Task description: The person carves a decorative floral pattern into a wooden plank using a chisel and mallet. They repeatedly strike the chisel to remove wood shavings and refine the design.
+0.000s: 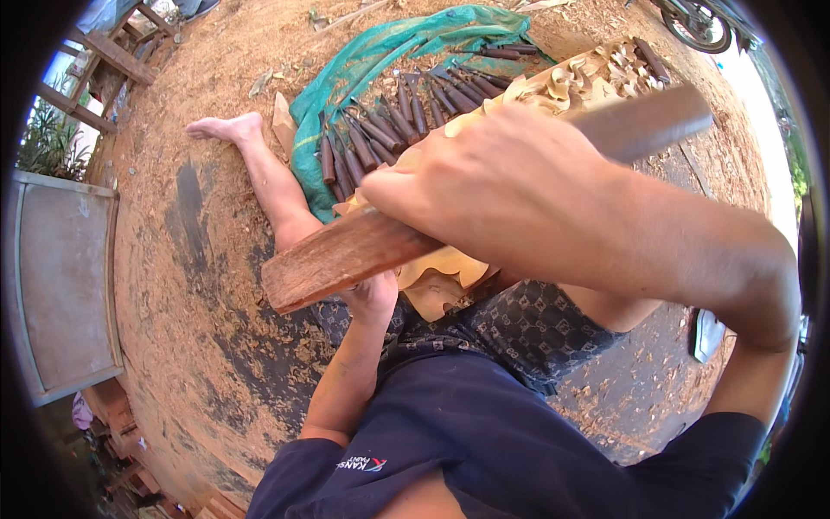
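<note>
My right hand [484,186] is closed around a long reddish-brown wooden bar [333,259] that runs from lower left to upper right, raised close to the camera. Beneath it, my left hand [373,297] rests against a pale carved wooden panel [566,82] with scroll patterns that lies across my lap; what the left fingers hold is hidden by the bar. Several dark-handled chisels [389,130] lie in a row on a green cloth [398,48] just beyond the panel.
My bare left leg and foot [229,128] stretch over the sawdust-covered ground [199,259]. A grey flat board [65,285] lies at the left. A wooden frame [108,56] stands at upper left. A motorbike wheel [696,24] shows at top right.
</note>
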Demonstrator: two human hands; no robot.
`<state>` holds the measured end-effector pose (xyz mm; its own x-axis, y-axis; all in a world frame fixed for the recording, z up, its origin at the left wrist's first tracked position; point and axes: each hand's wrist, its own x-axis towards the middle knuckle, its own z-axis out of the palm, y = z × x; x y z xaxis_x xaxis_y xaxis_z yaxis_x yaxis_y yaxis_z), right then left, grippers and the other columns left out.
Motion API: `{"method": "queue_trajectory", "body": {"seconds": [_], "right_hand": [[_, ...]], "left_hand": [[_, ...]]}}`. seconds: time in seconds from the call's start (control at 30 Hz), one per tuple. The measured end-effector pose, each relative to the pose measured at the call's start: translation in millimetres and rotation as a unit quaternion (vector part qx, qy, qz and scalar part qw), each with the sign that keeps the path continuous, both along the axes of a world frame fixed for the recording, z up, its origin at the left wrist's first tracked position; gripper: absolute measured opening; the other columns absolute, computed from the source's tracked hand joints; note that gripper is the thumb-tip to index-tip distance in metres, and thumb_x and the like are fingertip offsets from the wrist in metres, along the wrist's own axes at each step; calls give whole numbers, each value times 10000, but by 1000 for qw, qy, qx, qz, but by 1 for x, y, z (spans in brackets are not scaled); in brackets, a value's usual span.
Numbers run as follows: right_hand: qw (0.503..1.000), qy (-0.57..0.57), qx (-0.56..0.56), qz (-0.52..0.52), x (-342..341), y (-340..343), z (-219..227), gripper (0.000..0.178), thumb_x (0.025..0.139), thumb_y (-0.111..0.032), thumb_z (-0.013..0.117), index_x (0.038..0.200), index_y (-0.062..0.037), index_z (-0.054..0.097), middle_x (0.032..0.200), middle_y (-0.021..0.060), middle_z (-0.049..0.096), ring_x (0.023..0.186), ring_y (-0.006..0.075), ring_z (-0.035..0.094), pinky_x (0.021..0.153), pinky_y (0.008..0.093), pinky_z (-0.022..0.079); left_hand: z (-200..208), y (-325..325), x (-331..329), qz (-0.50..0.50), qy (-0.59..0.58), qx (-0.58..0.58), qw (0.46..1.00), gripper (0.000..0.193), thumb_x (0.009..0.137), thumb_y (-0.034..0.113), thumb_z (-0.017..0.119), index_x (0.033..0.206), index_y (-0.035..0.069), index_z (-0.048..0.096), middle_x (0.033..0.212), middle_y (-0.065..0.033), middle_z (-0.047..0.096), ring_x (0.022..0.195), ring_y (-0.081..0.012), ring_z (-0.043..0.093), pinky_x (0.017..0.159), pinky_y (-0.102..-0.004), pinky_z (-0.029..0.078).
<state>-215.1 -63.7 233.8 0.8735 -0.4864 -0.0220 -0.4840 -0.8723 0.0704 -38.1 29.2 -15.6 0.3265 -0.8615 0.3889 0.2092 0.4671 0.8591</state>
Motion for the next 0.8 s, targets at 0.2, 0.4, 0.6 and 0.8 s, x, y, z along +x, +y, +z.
{"method": "queue_trajectory", "body": {"seconds": [0.2, 0.4, 0.6, 0.8], "right_hand": [[980, -191, 17, 59, 26, -19, 31, 398, 816, -205, 777, 1139, -48, 605, 762, 90, 721, 731, 283, 765, 591, 414, 601], [998, 32, 54, 17, 43, 1, -12, 258, 881, -223, 710, 1039, -63, 585, 758, 113, 725, 732, 303, 778, 603, 446, 615], [985, -115, 79, -104, -4, -21, -27, 426, 781, -70, 740, 1164, -104, 557, 912, 156, 722, 846, 378, 744, 682, 459, 580], [929, -221, 99, -280, -42, -12, -27, 601, 747, -26, 745, 1316, -60, 554, 995, 191, 715, 928, 333, 736, 818, 428, 564]], "left_hand": [[8, -19, 5, -103, 115, -45, 987, 173, 994, 55, 658, 1153, 14, 602, 1148, -73, 629, 985, -185, 643, 777, -292, 547], [4, -23, -1, 21, 124, 40, 991, 357, 1015, 118, 631, 1356, 66, 534, 1231, -42, 645, 1025, -144, 663, 797, -303, 586], [33, -55, 91, -154, 273, 46, 949, 148, 1054, 150, 573, 1151, 37, 583, 878, -87, 650, 669, -201, 620, 571, -355, 529], [38, -35, 22, -127, 149, -107, 975, 89, 1012, -27, 566, 940, 6, 525, 650, -51, 523, 536, -140, 485, 518, -320, 444]]}}
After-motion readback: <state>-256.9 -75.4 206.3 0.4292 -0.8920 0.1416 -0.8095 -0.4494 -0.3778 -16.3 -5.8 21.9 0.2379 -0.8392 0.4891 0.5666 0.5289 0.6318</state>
